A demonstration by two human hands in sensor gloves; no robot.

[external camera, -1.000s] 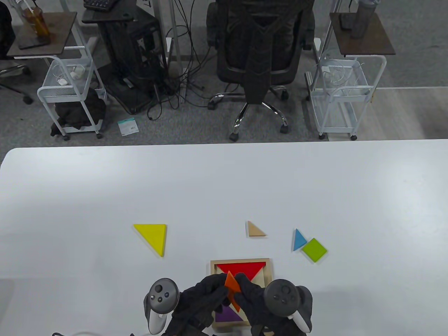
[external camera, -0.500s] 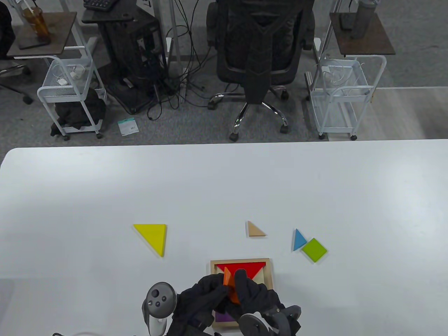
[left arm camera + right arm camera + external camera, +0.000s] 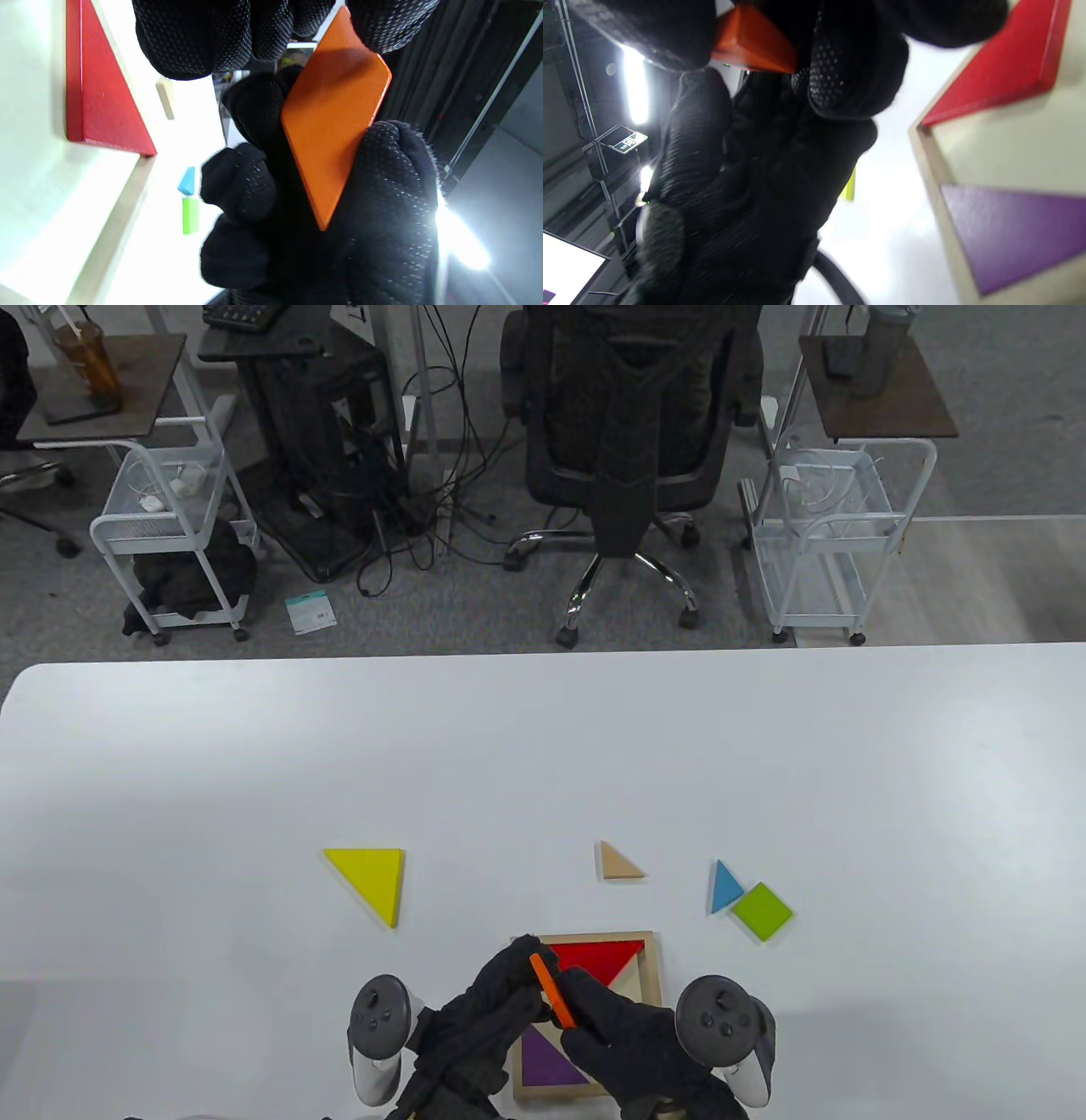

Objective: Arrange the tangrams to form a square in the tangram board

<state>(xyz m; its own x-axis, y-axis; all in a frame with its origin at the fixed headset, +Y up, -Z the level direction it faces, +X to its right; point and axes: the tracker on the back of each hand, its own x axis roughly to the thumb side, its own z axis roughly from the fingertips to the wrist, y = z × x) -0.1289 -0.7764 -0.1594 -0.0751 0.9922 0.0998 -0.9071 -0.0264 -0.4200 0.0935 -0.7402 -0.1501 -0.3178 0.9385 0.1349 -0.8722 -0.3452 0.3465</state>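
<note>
The wooden tangram board (image 3: 650,976) lies at the table's near edge, with a red triangle (image 3: 594,959) along its far side and a purple triangle (image 3: 547,1062) at its near left. Above the board both gloved hands hold an orange parallelogram (image 3: 553,991) (image 3: 335,123) on edge. My left hand (image 3: 501,993) pinches its far end and my right hand (image 3: 602,1022) grips its near end. In the right wrist view only an orange corner (image 3: 751,42) shows between the fingers. Loose pieces lie beyond: yellow triangle (image 3: 371,878), tan triangle (image 3: 618,863), blue triangle (image 3: 724,887), green square (image 3: 762,911).
The loose pieces lie spread across the white table (image 3: 543,763) beyond the board. Past the table's far edge stand an office chair (image 3: 624,432) and two white wire carts (image 3: 170,526) (image 3: 836,534).
The orange piece has been turned from flat-facing to edge-on above the board. My right hand has rolled back so its tracker shows again at the right; the purple triangle is more exposed.
</note>
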